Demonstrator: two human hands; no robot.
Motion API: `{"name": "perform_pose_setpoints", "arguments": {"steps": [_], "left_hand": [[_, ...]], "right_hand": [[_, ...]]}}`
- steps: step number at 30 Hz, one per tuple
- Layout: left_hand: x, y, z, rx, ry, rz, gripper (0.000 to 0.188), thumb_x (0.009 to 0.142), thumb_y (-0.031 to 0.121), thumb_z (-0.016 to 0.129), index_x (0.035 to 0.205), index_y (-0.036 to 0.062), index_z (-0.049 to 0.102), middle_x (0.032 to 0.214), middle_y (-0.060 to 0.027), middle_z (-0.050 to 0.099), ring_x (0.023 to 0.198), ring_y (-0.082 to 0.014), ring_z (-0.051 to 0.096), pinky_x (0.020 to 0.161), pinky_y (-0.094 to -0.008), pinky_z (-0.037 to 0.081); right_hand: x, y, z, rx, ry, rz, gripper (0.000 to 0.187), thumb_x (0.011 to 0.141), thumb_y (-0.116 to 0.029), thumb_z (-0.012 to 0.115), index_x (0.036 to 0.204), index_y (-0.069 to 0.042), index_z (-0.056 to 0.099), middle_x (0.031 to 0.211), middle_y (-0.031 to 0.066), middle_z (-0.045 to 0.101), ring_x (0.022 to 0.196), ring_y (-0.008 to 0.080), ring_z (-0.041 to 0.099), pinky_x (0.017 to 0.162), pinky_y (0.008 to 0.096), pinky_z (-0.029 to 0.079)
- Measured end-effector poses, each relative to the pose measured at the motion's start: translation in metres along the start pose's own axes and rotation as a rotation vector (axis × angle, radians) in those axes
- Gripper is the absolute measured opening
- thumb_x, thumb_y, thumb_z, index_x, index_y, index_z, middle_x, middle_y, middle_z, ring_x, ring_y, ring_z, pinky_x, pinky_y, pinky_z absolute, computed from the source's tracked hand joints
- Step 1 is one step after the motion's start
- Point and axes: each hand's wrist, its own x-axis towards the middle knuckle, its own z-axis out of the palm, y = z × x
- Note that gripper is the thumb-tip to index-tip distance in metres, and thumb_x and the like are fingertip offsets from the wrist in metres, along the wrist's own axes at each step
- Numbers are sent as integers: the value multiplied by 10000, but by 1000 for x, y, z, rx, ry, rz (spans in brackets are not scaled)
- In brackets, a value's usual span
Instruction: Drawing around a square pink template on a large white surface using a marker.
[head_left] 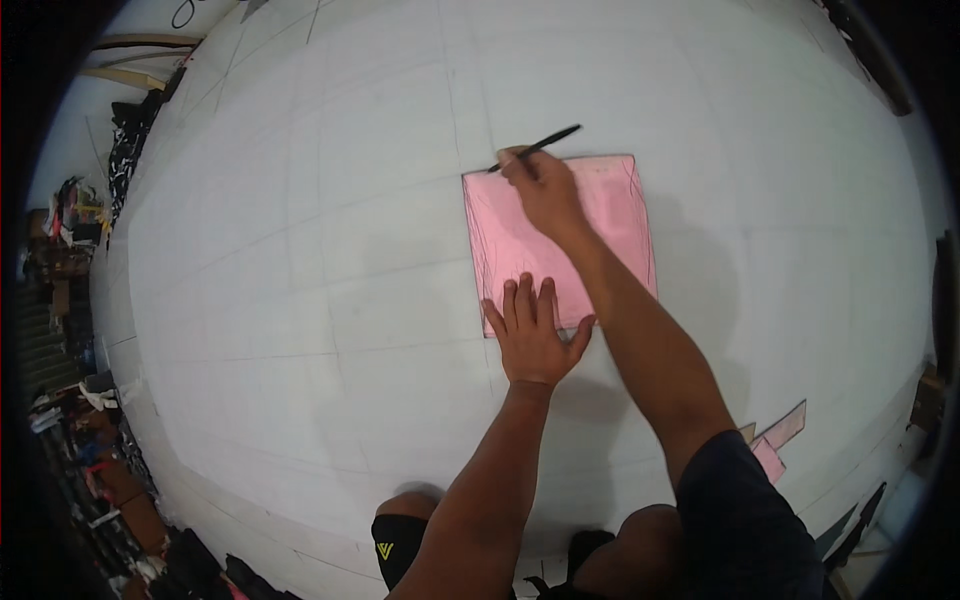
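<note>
Head view shows a person kneeling over a wide white sheet (300,250) ruled with faint lines, with a pink pattern piece (600,215) lying flat on it. The left hand (532,340) is spread wide, fingers (522,300) fanned and pressed on the pink piece's near edge, the palm resting on the white sheet just behind them. The right hand (545,190) reaches across to the far edge, its fingers pinched narrow around a black pen (540,146); the pen's tip sits just beyond the fingertips at the piece's far left corner, and its shaft slants up and away to the right.

The work in hand looks like tracing the outline. To do it well, the spread fingers should bear down evenly so the piece cannot creep, and ideally shift nearer to wherever the pen runs, since the pressing hand sits well apart from the tip. The pen should ride snug against the edge, held steady, drawn in one smooth stroke. More pink offcuts (778,440) lie near the right elbow.
</note>
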Motion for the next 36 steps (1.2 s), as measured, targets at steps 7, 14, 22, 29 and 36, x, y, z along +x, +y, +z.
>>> {"name": "perform_pose_setpoints", "arguments": {"steps": [7, 14, 22, 29, 36], "left_hand": [[3, -2, 0, 29, -42, -8, 813, 773, 582, 686, 1374, 62, 511, 1461, -201, 432, 1398, -418, 342, 1118, -710, 171], [5, 0, -1, 36, -58, -10, 790, 759, 552, 700, 1355, 64, 526, 1451, -204, 436, 1399, -417, 343, 1110, -711, 186], [4, 2, 0, 16, -19, -11, 784, 766, 545, 723, 1350, 60, 526, 1438, -205, 449, 1383, -412, 359, 1119, -695, 190], [1, -1, -1, 5, 21, 9, 771, 801, 547, 734, 1363, 63, 521, 1438, -204, 462, 1377, -405, 371, 1138, -684, 171], [5, 4, 0, 14, 46, 28, 762, 797, 534, 737, 1352, 54, 532, 1426, -220, 471, 1385, -403, 367, 1149, -663, 175]], "right_hand": [[17, -5, 31, -189, -67, -37, 342, 973, -360, 612, 1018, -42, 726, 826, 112, 695, 750, 240, 657, 695, 375, 506], [21, -7, 30, -298, -80, -20, 327, 973, -360, 602, 1014, -61, 727, 879, 121, 703, 818, 285, 678, 735, 407, 519], [20, 4, 14, -397, -57, -143, 314, 972, -344, 597, 1034, -60, 716, 924, 132, 706, 879, 342, 679, 792, 445, 528], [14, 11, -101, -500, 214, 37, 290, 976, -324, 591, 1018, -56, 694, 944, 153, 723, 892, 318, 706, 802, 426, 539], [17, 27, -142, -276, 393, 235, 296, 992, -253, 597, 1061, 34, 616, 903, 124, 675, 692, 172, 713, 588, 303, 575]]}}
